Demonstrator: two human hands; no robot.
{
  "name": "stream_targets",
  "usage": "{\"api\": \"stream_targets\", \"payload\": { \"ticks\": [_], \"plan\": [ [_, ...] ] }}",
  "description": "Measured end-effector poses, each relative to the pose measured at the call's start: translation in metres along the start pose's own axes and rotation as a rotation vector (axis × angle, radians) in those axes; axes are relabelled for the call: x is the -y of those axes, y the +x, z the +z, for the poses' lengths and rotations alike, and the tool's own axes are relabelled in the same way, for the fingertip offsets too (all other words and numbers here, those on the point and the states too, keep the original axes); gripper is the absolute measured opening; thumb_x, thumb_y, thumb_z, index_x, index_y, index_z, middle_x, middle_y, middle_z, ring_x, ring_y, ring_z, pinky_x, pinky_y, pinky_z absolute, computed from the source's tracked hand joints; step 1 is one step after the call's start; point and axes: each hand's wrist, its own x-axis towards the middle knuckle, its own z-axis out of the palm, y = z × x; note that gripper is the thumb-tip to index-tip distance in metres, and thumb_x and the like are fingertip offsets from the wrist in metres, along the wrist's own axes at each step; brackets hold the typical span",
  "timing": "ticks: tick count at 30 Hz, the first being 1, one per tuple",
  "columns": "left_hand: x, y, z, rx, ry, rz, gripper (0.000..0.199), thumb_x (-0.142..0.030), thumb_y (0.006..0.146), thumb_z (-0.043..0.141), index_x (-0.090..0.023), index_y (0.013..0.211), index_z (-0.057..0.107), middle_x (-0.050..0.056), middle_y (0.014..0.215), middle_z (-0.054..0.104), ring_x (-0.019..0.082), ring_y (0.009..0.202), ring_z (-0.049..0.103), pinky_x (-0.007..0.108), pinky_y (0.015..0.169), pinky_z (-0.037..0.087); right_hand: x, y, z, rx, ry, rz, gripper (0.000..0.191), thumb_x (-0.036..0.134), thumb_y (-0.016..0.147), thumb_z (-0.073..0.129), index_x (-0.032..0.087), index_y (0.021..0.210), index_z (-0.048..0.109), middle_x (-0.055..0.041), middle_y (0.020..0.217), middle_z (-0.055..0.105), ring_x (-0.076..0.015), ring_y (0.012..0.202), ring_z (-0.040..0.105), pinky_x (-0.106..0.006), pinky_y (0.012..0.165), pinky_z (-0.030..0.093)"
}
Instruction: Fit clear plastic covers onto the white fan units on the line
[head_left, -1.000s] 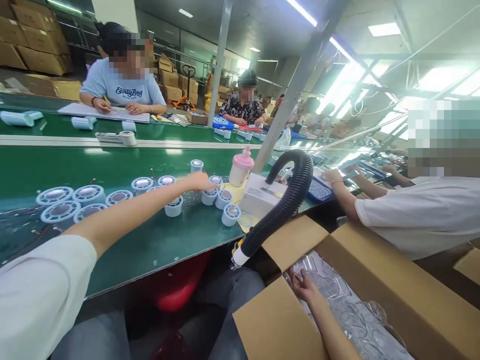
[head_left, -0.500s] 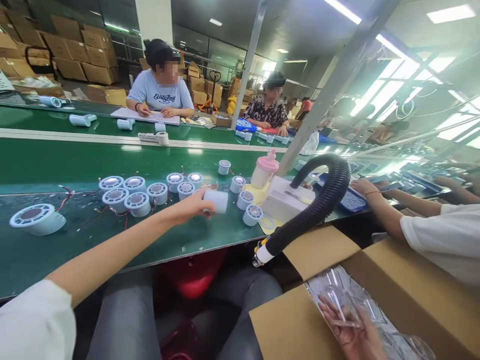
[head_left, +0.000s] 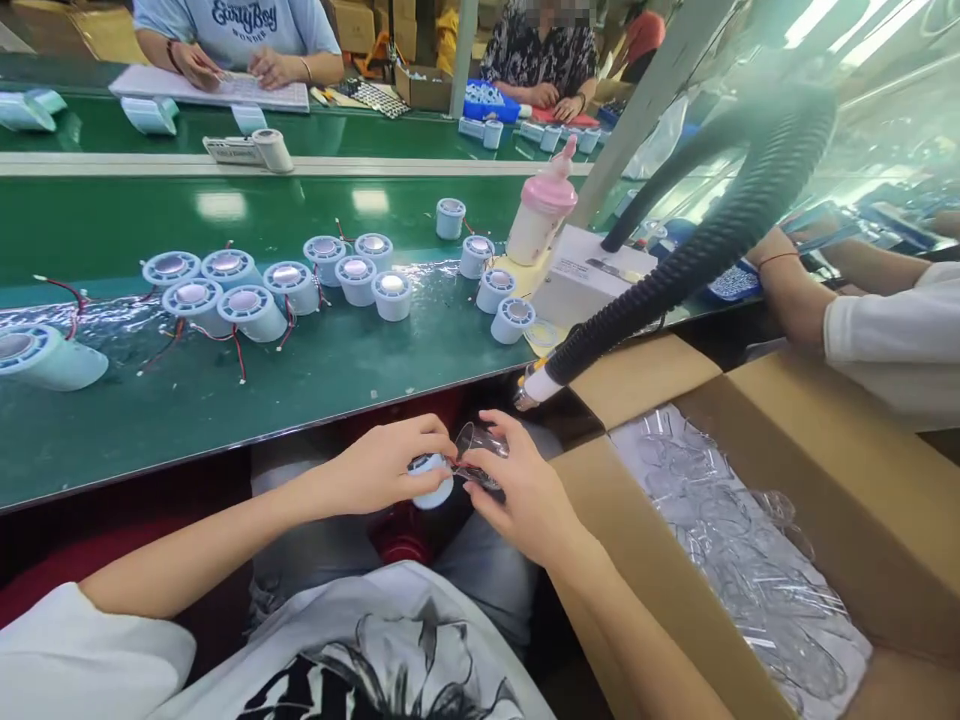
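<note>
My left hand [head_left: 394, 460] grips a light blue cylindrical fan housing [head_left: 433, 490] above my lap, just off the bench's front edge. In my right hand [head_left: 525, 490] is a clear plastic cup-shaped piece [head_left: 480, 440], held close against the housing. The two parts meet between my fingertips; whether they touch cannot be made out. On the green bench [head_left: 322, 390] stand several similar blue housings [head_left: 251, 312] with thin red and black wires. One larger-looking housing [head_left: 56, 360] lies tilted at the left.
An open cardboard box [head_left: 847, 480] at my right holds several clear plastic pieces [head_left: 720, 530]. A black flexible hose [head_left: 652, 290] arches from a white box [head_left: 585, 280] and ends near my right hand. A pink-lidded bottle [head_left: 541, 215] stands behind. Co-workers sit opposite and at right.
My left hand has brought the housing from the bench back over my lap. My right hand has come out of the cardboard box with a clear plastic piece. The view has tilted down.
</note>
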Motion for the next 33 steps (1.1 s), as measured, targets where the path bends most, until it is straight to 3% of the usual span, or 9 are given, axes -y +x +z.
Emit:
{"api": "stream_targets", "payload": {
  "ticks": [4,10,13,16,19,23,27,30,33],
  "plan": [
    [0.002,-0.005,0.009,-0.137,-0.001,0.021,0.025,-0.032,0.08,0.066,-0.018,0.1,0.062,0.005,0.1,0.062,0.018,0.089,0.059,0.028,0.08,0.045,-0.002,0.001,-0.002,-0.01,0.106,0.039,0.006,0.023,0.085,0.063,0.022,0.084,0.069,-0.0115,0.124,0.054,-0.0272,0.111,0.057,-0.043,0.091,0.054],
    [0.009,-0.006,0.016,-0.22,0.001,0.118,0.048,-0.045,0.069,0.078,-0.018,0.106,0.064,0.006,0.097,0.058,0.02,0.089,0.056,0.032,0.08,0.046,0.003,0.002,-0.007,0.035,-0.02,-0.053,0.018,0.031,0.088,0.062,0.022,0.075,0.071,-0.0133,0.124,0.056,-0.0289,0.104,0.06,-0.04,0.075,0.057],
    [0.019,-0.003,0.021,-0.302,-0.042,0.163,0.06,-0.05,0.061,0.082,-0.021,0.111,0.066,0.006,0.094,0.055,0.02,0.086,0.054,0.034,0.078,0.047,0.005,0.002,-0.005,0.017,0.147,-0.025,0.02,0.028,0.09,0.058,0.021,0.076,0.07,-0.011,0.123,0.055,-0.0251,0.105,0.061,-0.037,0.081,0.055],
    [0.035,0.0,0.029,-0.351,-0.08,0.223,0.066,-0.048,0.055,0.085,-0.023,0.114,0.067,0.009,0.104,0.053,0.024,0.098,0.054,0.041,0.088,0.048,0.004,0.002,0.001,-0.039,0.394,0.112,0.022,0.026,0.089,0.058,0.02,0.07,0.067,-0.0089,0.109,0.059,-0.0217,0.098,0.064,-0.035,0.083,0.054],
    [0.045,0.003,0.033,-0.246,-0.138,0.253,0.067,-0.043,0.056,0.086,-0.025,0.117,0.066,0.013,0.124,0.05,0.03,0.118,0.05,0.047,0.102,0.043,0.001,0.004,0.006,-0.088,0.623,0.316,0.026,0.029,0.082,0.062,0.019,0.058,0.06,-0.0078,0.096,0.062,-0.0191,0.084,0.064,-0.031,0.071,0.054],
    [0.042,0.002,0.034,-0.06,-0.404,0.145,0.069,-0.035,0.069,0.08,-0.024,0.132,0.055,0.013,0.127,0.058,0.027,0.113,0.058,0.04,0.093,0.052,-0.005,0.005,0.004,-0.139,0.804,0.442,0.029,0.029,0.078,0.066,0.019,0.051,0.06,-0.0071,0.09,0.066,-0.0205,0.086,0.065,-0.033,0.073,0.055],
    [0.03,-0.003,0.034,-0.072,-0.655,-0.039,0.075,-0.028,0.067,0.081,-0.02,0.135,0.05,0.013,0.129,0.059,0.024,0.105,0.063,0.037,0.089,0.055,-0.008,0.0,-0.003,-0.055,0.832,0.297,0.009,0.03,0.072,0.076,0.022,0.076,0.074,-0.0085,0.113,0.069,-0.027,0.11,0.064,-0.04,0.089,0.054],
    [0.021,-0.008,0.033,-0.105,-0.801,-0.165,0.076,-0.026,0.067,0.081,-0.016,0.134,0.048,0.011,0.112,0.066,0.019,0.087,0.065,0.03,0.072,0.058,-0.007,-0.009,-0.004,-0.014,0.57,0.103,0.037,0.022,0.071,0.079,0.026,0.107,0.071,-0.0094,0.132,0.061,-0.0284,0.121,0.058,-0.042,0.101,0.049],
    [0.017,-0.014,0.031,-0.077,-0.805,-0.181,0.075,-0.029,0.07,0.079,-0.017,0.136,0.047,0.011,0.108,0.066,0.016,0.078,0.065,0.025,0.06,0.056,-0.007,-0.018,-0.001,-0.039,0.481,0.02,0.039,0.02,0.077,0.074,0.026,0.115,0.065,-0.0096,0.134,0.06,-0.0264,0.122,0.058,-0.041,0.103,0.049]
  ]
}}
